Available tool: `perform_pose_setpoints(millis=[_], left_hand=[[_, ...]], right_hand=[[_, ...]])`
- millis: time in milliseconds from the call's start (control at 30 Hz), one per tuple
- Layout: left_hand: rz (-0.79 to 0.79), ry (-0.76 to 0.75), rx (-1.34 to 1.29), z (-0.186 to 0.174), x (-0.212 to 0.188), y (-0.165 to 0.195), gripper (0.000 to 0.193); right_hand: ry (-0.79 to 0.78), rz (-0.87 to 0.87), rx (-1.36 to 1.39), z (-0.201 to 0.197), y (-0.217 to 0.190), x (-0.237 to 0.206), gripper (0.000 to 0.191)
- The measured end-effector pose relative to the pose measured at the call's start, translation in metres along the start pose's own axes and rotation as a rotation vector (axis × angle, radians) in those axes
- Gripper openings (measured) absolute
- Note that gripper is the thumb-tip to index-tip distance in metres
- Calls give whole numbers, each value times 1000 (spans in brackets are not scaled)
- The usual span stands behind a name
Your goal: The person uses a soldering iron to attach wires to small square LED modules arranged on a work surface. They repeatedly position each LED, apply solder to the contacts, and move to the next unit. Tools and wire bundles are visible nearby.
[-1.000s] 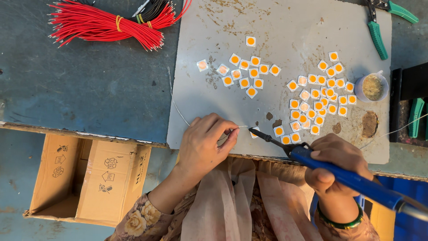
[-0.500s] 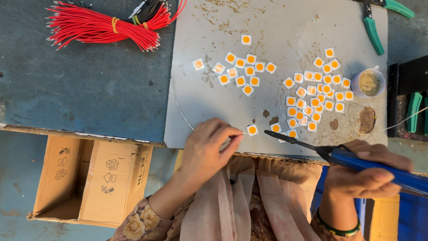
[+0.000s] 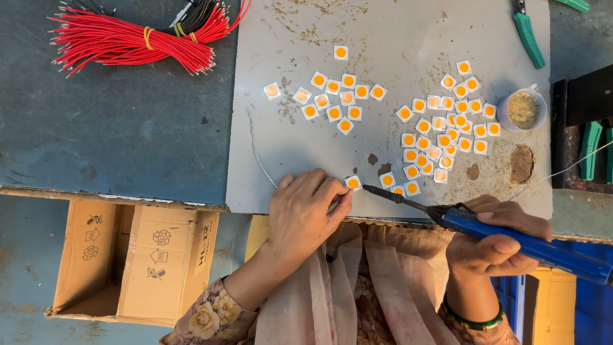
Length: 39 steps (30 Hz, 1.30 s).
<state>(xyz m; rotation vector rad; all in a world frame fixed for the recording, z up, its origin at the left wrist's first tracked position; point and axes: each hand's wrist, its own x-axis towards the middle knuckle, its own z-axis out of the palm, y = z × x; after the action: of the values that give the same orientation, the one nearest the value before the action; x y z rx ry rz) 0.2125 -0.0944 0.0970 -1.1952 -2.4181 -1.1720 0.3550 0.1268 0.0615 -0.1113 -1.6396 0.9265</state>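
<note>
Soldering step: my left hand (image 3: 305, 214), fingers curled shut on a thin wire (image 3: 258, 156), steadies one orange square chip (image 3: 353, 183) at the grey sheet's (image 3: 396, 38) near edge, w/ my right hand (image 3: 495, 239) fisted round the blue soldering iron (image 3: 511, 236), tip just beside the chip & prob. needing a slight nudge to touch.

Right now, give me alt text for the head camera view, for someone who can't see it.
A person's left hand pinches a small square orange-centred chip at the near edge of a grey work sheet, while the right hand holds a blue-handled soldering iron, its tip close to that chip. More such chips lie scattered on the sheet, with a bundle of red wires beside it.
</note>
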Motion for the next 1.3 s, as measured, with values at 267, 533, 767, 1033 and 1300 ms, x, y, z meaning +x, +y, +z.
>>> perform_pose_setpoints(millis=[267,533,767,1033,1300], left_hand=[[9,-2,18,1,-1,-2,23],[14,-12,17,1,0,-4,23],[-2,21,-106,-5,1,-5,21],[-299,-20,-491,-20,1,-6,13],[-159,-56,-301,-19,2,-5,11]], right_hand=[[-12,0,17,2,-1,2,53],[-37,-23,12,7,-2,5,54],[-148,-79,-22,10,-8,14,53],[-62,-61,-91,12,-15,33,55],[34,-18,-92,-10,-5,35,55]])
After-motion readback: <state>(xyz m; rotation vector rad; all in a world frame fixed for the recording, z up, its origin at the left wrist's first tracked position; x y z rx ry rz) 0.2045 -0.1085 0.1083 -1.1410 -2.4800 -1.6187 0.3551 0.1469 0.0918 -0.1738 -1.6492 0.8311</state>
